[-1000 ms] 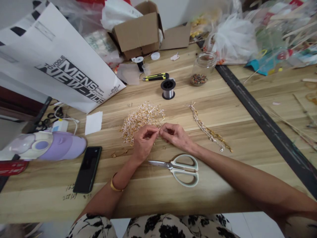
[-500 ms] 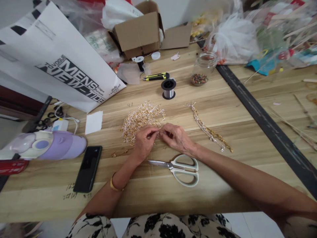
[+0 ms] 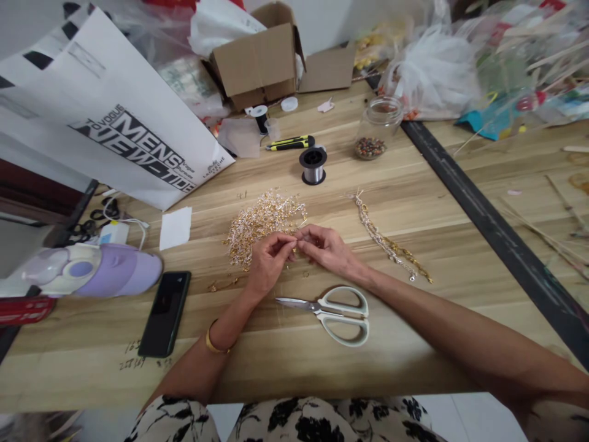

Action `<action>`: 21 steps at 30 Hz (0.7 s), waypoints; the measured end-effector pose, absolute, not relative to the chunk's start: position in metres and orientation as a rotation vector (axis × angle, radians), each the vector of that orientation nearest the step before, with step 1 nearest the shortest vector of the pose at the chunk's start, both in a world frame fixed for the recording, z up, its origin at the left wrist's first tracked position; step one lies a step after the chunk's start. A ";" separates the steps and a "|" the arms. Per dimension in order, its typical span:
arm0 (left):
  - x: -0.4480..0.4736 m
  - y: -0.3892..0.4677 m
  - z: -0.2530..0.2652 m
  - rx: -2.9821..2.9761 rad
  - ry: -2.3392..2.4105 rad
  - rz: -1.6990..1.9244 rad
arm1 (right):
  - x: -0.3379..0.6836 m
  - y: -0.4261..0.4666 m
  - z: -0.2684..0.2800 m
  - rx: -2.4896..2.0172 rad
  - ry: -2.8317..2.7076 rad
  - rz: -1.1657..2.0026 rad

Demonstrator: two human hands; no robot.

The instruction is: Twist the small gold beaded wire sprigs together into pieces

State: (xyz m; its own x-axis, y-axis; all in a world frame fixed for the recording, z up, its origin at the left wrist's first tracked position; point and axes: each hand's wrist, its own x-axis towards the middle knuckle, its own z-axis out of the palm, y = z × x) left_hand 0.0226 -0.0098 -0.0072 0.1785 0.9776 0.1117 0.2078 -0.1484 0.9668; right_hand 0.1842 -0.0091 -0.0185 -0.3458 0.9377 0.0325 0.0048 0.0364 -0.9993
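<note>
My left hand [image 3: 270, 261] and my right hand [image 3: 327, 250] meet fingertip to fingertip, each closed in a pinch. Between them is something tiny, with a bit of gold colour below the fingers; its kind is too small to make out. Just behind my left hand lies a heap of small gold and silver pieces [image 3: 257, 221], partly covered by that hand. Scissors [image 3: 334, 314] with pale handles rest on the table in front of my right wrist, blades pointing left. To the right of my right hand lie gold and silver chains [image 3: 384, 242] side by side.
A wire spool [image 3: 313, 166], a yellow-black utility knife [image 3: 291, 143] and a glass jar [image 3: 377, 129] of beads stand farther back. At left are a phone [image 3: 164, 314], a purple bottle [image 3: 115, 268] and a large white paper bag [image 3: 124, 104]. A cardboard box [image 3: 255, 61] sits behind.
The fingers of my right hand have shifted slightly, stretching a little straighter at the pinch. My left hand stays almost where it was. Objects on the table have not moved.
</note>
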 end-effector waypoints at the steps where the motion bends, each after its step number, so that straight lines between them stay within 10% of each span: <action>1: 0.023 -0.010 -0.007 1.548 1.171 1.074 | 0.184 -0.008 -0.018 -0.982 -1.453 1.497; 21: 0.023 -0.006 -0.008 1.332 1.179 1.071 | 0.185 -0.005 -0.018 -0.964 -1.309 1.636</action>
State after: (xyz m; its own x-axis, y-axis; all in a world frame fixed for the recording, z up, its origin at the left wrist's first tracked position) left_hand 0.0226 -0.0059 -0.0080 0.1268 0.9919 -0.0060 0.0896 -0.0055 0.9960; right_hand 0.1851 -0.0046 -0.0184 -0.3793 0.9223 -0.0745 -0.1293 -0.1325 -0.9827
